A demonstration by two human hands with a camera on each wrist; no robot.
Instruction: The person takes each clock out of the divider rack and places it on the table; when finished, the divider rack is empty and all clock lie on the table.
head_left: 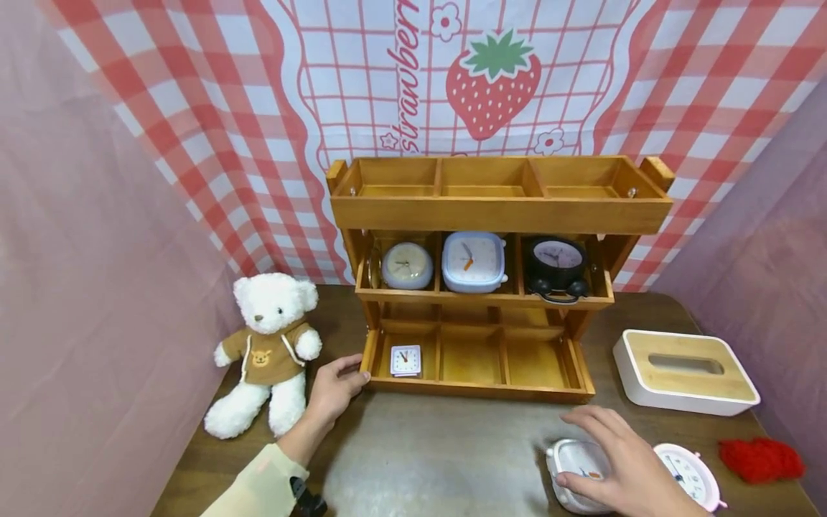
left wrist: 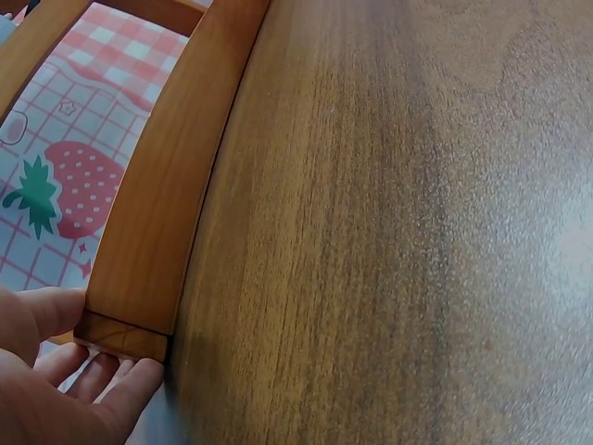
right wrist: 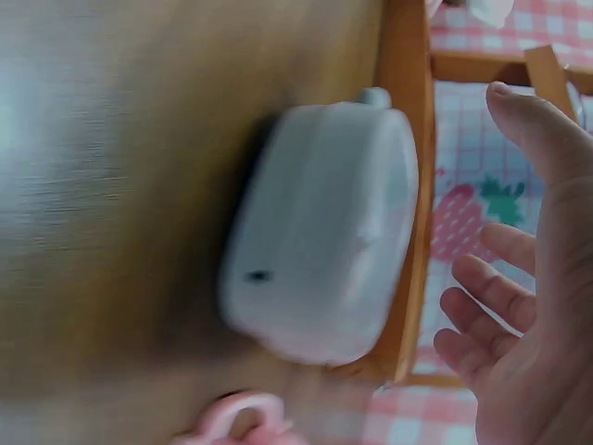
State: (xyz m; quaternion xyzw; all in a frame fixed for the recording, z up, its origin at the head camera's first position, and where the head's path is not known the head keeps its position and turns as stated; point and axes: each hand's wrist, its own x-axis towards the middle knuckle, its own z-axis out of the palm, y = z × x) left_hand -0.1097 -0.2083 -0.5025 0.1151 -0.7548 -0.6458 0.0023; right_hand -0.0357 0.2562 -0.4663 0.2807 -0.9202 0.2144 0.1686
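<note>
My left hand [head_left: 336, 388] holds the front left corner of the bottom tray of a three-tier wooden shelf [head_left: 478, 388]; in the left wrist view the thumb and fingers [left wrist: 130, 399] lie about that corner. Over a white alarm clock [head_left: 575, 458] on the table hovers my right hand [head_left: 617, 459], fingers spread and apart from it. The right wrist view shows this clock [right wrist: 320, 232] from the side, blurred, beside the hand. A small lilac square clock [head_left: 405, 360] sits in the bottom tray's left compartment.
The middle tier holds a round grey clock [head_left: 407, 266], a blue clock [head_left: 474, 262] and a black twin-bell clock [head_left: 557, 266]. A teddy bear [head_left: 271, 352] sits left. On the right are a tissue box [head_left: 685, 388], a pink-rimmed clock [head_left: 690, 474] and a red fuzzy item [head_left: 761, 459].
</note>
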